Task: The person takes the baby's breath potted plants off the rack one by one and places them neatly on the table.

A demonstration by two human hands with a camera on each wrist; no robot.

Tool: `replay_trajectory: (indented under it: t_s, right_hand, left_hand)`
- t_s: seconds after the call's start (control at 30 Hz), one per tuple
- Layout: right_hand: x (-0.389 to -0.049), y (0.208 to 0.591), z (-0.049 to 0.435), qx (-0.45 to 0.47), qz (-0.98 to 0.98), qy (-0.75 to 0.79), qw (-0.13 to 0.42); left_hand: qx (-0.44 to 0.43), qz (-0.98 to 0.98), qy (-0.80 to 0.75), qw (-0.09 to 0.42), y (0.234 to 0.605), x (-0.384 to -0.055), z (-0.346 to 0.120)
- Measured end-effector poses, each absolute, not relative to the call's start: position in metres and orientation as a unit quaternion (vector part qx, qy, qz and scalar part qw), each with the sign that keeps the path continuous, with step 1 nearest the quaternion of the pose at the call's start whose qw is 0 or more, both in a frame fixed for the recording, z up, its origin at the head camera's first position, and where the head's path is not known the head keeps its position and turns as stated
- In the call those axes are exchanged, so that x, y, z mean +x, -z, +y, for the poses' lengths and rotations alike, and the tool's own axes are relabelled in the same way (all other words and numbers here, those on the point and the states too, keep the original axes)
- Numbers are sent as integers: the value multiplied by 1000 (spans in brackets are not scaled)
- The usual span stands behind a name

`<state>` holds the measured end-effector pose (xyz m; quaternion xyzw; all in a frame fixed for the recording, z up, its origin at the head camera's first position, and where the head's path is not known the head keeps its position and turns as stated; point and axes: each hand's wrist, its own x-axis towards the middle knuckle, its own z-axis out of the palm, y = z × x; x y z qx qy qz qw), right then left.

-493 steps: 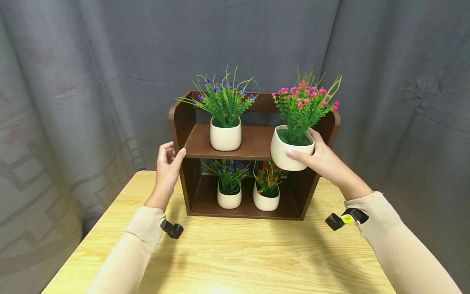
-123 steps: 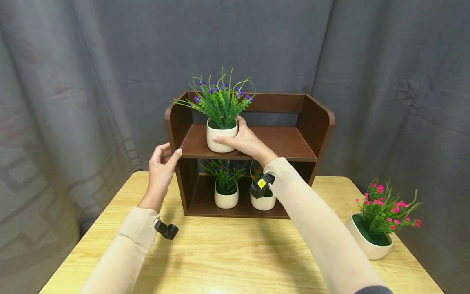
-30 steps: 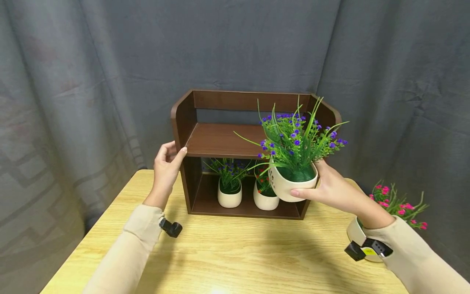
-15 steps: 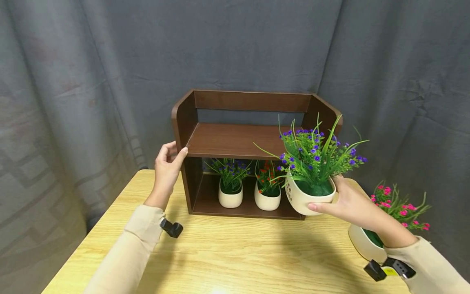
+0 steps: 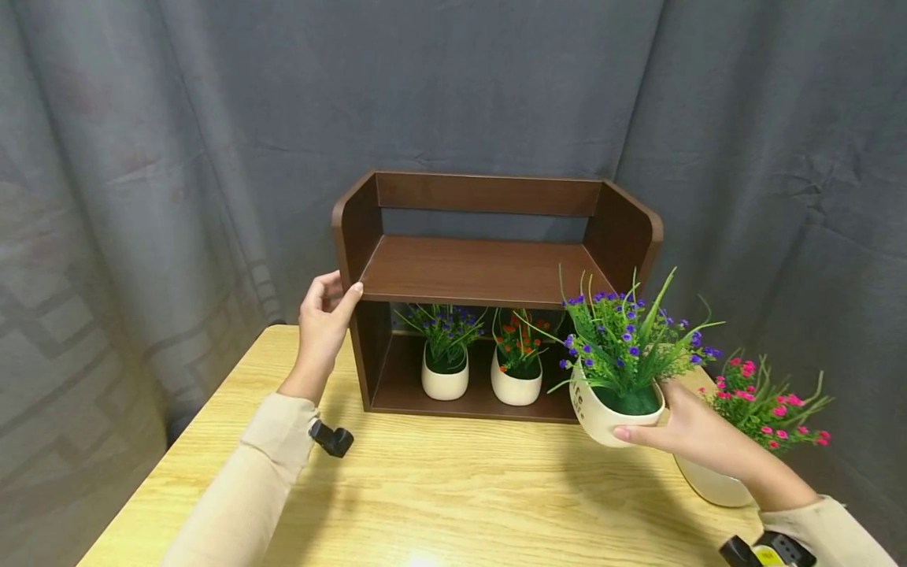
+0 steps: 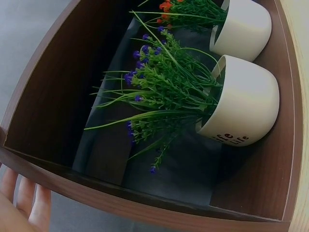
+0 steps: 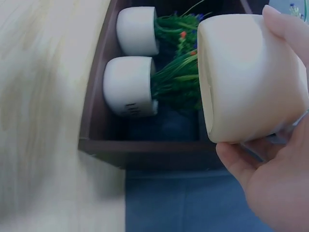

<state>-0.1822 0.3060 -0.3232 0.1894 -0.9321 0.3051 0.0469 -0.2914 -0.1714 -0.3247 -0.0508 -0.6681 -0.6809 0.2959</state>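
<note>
Right hand (image 5: 697, 433): thumb on the near wall, other fingers round the far side, clamped on a cream rounded pot with purple artificial-looking flowers (image 5: 633, 370). Left hand (image 5: 322, 323): thumb on the front edge, fingers bent round the outside of the left panel, gripping the two-tier dark brown wooden shelf (image 5: 468, 272). Held pot leaned slightly, seemingly off the pale wood-grain table (image 5: 425, 488), before the shelf's right end, just left of a cream rounded pot with pink flowers (image 5: 765, 413). Good handling, as judged, called for a firm grip on the wall, not stems, base levelled before contact, grass blades eased off the right panel, forearm clear of the pink plant. Lower tier held two upright cream pots, a purple-flowered pot (image 5: 445, 383) and a red-flowered pot (image 5: 516, 386).
</note>
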Motion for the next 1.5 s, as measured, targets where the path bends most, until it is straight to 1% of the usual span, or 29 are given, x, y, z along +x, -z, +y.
replay_trajectory:
  t_s: [0.2,0.4,0.63,0.8,0.87,0.97,1.07,1.13,1.43,1.5]
  right_hand:
    - [-182,344,315,199,-922,-330,29]
    - [-183,358,321,201,-918,-339,36]
    - [-183,377,328,187,-901,-391,-11]
    - [-183,393,333,165,-924,-344,-1]
    - [-184,399,334,159,-934,-319,19]
    - [-187,407,337,173,-928,-326,46]
    - [-188,413,339,192,-917,-344,61]
    - [-188,417,341,199,-913,-350,62]
    - [-189,428,346,195,-909,-367,29]
    - [-189,430,346,192,-909,-368,28]
  left_hand:
    - [-52,-668,678,301,325,-291,-170]
    - [-49,-670,676,302,326,-291,-170]
    - [-49,-668,680,299,325,-290,-170]
    - [-47,-669,680,297,325,-290,-171]
    - [-49,-669,680,297,324,-291,-171]
    - [-51,-667,680,300,325,-292,-170]
    - [-51,-667,679,303,325,-292,-170]
    - [-49,-667,679,304,325,-292,-171]
    - [-48,-670,676,302,324,-291,-171]
    - [-46,-670,676,303,324,-291,-171]
